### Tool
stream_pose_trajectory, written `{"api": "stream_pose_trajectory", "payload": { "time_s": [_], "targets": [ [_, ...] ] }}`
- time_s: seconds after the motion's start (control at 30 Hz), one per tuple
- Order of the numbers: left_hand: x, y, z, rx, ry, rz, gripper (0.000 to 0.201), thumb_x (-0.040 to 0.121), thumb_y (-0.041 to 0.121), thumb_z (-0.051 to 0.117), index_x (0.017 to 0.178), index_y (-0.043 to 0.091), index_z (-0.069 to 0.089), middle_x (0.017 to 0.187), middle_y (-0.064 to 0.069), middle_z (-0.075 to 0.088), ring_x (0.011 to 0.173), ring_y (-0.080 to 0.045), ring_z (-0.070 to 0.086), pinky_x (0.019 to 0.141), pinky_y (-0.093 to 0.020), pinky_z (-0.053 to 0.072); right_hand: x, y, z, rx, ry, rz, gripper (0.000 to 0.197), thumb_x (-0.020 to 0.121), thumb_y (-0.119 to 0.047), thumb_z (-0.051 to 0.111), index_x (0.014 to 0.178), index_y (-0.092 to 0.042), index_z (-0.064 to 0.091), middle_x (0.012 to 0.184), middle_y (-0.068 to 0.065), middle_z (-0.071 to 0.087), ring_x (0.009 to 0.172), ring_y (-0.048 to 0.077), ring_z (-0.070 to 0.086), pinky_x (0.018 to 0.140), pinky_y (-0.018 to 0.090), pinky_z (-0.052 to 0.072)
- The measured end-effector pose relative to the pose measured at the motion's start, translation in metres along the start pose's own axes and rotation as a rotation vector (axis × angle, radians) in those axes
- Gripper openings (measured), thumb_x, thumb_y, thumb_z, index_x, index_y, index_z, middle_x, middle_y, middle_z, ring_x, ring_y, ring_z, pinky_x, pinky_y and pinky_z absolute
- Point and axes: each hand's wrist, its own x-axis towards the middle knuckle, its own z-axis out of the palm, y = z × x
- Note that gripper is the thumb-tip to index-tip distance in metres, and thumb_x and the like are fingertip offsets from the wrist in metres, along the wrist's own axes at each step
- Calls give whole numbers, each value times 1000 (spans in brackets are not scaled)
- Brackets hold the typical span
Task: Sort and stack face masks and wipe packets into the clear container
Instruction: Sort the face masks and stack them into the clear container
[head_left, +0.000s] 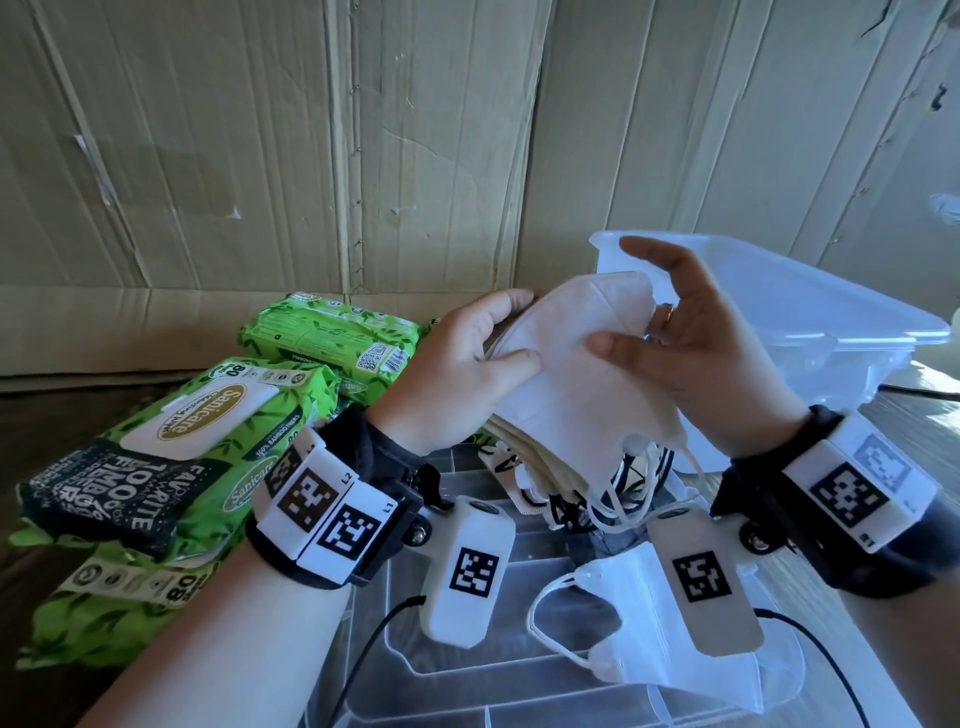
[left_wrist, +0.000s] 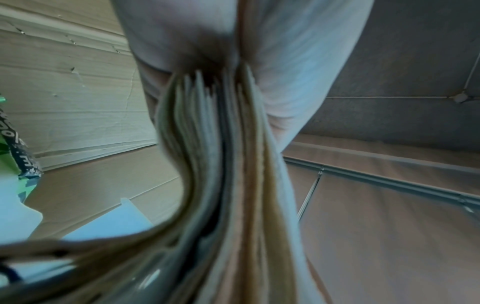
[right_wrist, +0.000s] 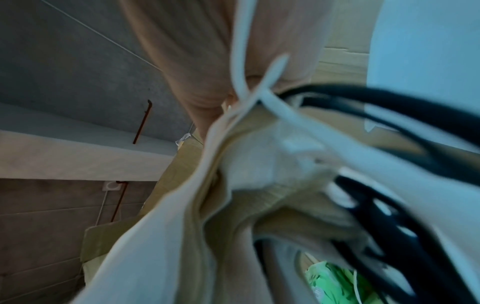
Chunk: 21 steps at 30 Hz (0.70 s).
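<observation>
My left hand (head_left: 527, 330) grips a thick stack of folded white and beige face masks (head_left: 576, 374) above the table, thumb on top and fingers behind. My right hand (head_left: 628, 332) pinches the stack's right edge, thumb laid across the top mask; its index finger points up. White and black ear loops (head_left: 618, 493) dangle from the stack. The left wrist view shows the stack's layered edges (left_wrist: 228, 164) end-on. The clear container (head_left: 810, 317) stands just behind my right hand. Green wipe packets (head_left: 197, 441) lie to the left.
A clear lid (head_left: 467, 686) lies flat under my wrists, with one loose white mask (head_left: 649, 644) on it. One more wipe packet (head_left: 332, 332) lies further back and another (head_left: 104, 613) under the near one. A cardboard wall (head_left: 363, 156) closes off the back.
</observation>
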Motion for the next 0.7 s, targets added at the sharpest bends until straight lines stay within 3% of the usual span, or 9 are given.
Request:
{"api": "stream_pose_trajectory", "payload": {
  "time_s": [0.1, 0.2, 0.27, 0.33, 0.43, 0.5, 0.6, 0.67, 0.7],
  "targets": [
    [-1, 0, -1, -32, -18, -13, 37, 69, 6, 57, 98, 29, 59, 83, 18, 68, 80, 0, 62, 73, -15, 48, -1, -3, 0, -1, -1, 23, 77, 63, -16, 73, 129, -30, 36, 85, 31, 58, 67, 29, 59, 67, 51, 54],
    [-2, 0, 0, -52, -43, -16, 45, 68, 1, 57, 105, 28, 55, 91, 15, 66, 84, 0, 62, 75, -15, 50, 2, -1, 1, -11, -43, 34, 83, 63, -11, 79, 131, -28, 34, 79, 22, 61, 69, 27, 60, 70, 50, 54],
    [-2, -1, 1, -41, -64, -15, 53, 73, -10, 58, 110, 28, 50, 97, 12, 62, 86, 3, 61, 76, -13, 48, 3, 1, 3, -30, -54, 30, 81, 66, -14, 79, 130, -31, 33, 76, 24, 58, 70, 29, 57, 70, 54, 52],
    [-1, -1, 1, -21, -72, -9, 61, 78, -18, 53, 114, 31, 46, 104, 13, 60, 89, 5, 60, 77, -12, 47, 4, 6, 4, -102, -8, 10, 76, 71, -19, 74, 130, -36, 30, 85, 33, 54, 76, 30, 54, 72, 52, 51],
    [-2, 0, 1, 5, -59, 28, 66, 74, -7, 55, 121, 37, 42, 111, 10, 59, 96, -3, 60, 88, -22, 49, 2, 15, 6, -206, 66, 19, 89, 73, -33, 74, 142, -25, 20, 110, 9, 54, 103, 18, 52, 83, 30, 48],
    [-3, 0, 1, 21, -28, 69, 67, 73, -1, 59, 124, 37, 41, 105, 6, 59, 93, -4, 59, 89, -22, 49, 1, 15, 6, -110, -56, 79, 85, 70, -43, 74, 138, -15, 32, 122, 5, 57, 114, 15, 54, 91, 29, 47],
    [0, -1, 1, -20, 54, 88, 68, 70, -1, 68, 122, 36, 44, 92, 2, 62, 84, -8, 59, 83, -26, 50, -3, 9, 2, -20, -200, 100, 31, 72, -31, 70, 97, -12, 64, 86, 6, 71, 79, 18, 67, 64, 22, 53],
    [3, -4, 3, -148, 191, 56, 68, 68, -8, 73, 121, 27, 47, 90, -1, 64, 81, -9, 61, 80, -23, 51, -4, 5, 3, -14, -151, 49, 19, 77, -25, 65, 80, -6, 61, 56, 5, 64, 46, 17, 58, 41, 17, 42],
    [4, -6, 5, -226, 289, 28, 66, 67, -7, 72, 121, 22, 47, 90, -2, 64, 82, -9, 61, 79, -21, 51, -3, 5, 4, 17, -101, 26, 14, 82, -18, 60, 79, -4, 58, 47, -1, 60, 37, 9, 53, 37, 13, 37]
  ]
}}
